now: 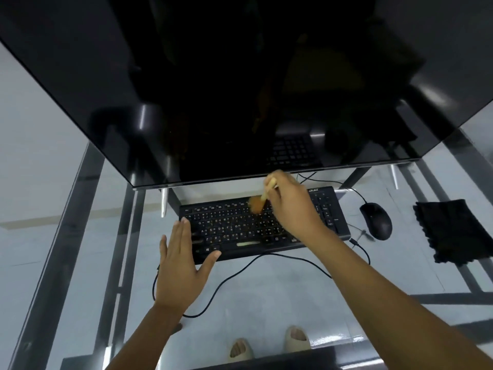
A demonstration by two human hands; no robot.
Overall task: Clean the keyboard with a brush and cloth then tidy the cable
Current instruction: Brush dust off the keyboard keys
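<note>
A black keyboard (240, 228) lies on a glass desk (266, 289) under a big dark monitor. My right hand (290, 206) grips a small brush (260, 200) with a pale handle; its orange bristles, blurred, touch the upper key rows near the middle. My left hand (184, 260) lies flat with straight fingers on the keyboard's left end. The keyboard's black cable (226, 279) loops loose over the glass in front of the keyboard. A black cloth (453, 231) lies folded at the right.
The dark monitor (240, 89) overhangs the keyboard's far edge. A black mouse (376, 221) sits between keyboard and cloth, its cable running behind. Through the glass show the desk's metal frame and my feet in sandals (269, 343).
</note>
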